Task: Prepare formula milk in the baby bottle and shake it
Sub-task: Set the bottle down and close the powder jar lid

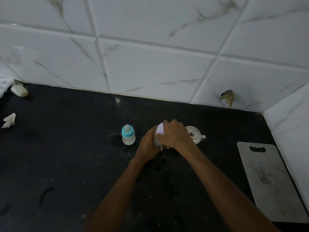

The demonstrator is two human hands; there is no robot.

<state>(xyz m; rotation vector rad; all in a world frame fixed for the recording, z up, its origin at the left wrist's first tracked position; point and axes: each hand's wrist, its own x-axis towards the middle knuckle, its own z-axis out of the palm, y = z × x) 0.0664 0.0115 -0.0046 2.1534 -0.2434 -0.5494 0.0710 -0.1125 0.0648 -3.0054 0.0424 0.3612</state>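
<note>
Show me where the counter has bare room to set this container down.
Widest bare patch: counter left of the baby bottle, running toward the crumpled tissue and soap bar. A narrower strip lies between the lidded pot and the cutting board. Crowded: bottle, white container gripped by left hand and right hand, and pot stand close together.

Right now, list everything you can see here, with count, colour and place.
baby bottle: one, clear with teal collar, upright, left of the hands
container: one, white, centre of the counter
lidded pot: one, white, behind the right hand
cutting board: one, grey, right side
soap bar: one, cream, far left corner
tissue: one, white, crumpled, left edge
counter: one, black
wall tiles: several, white marbled, behind
left hand: grips the container's side
right hand: grips its top
</note>
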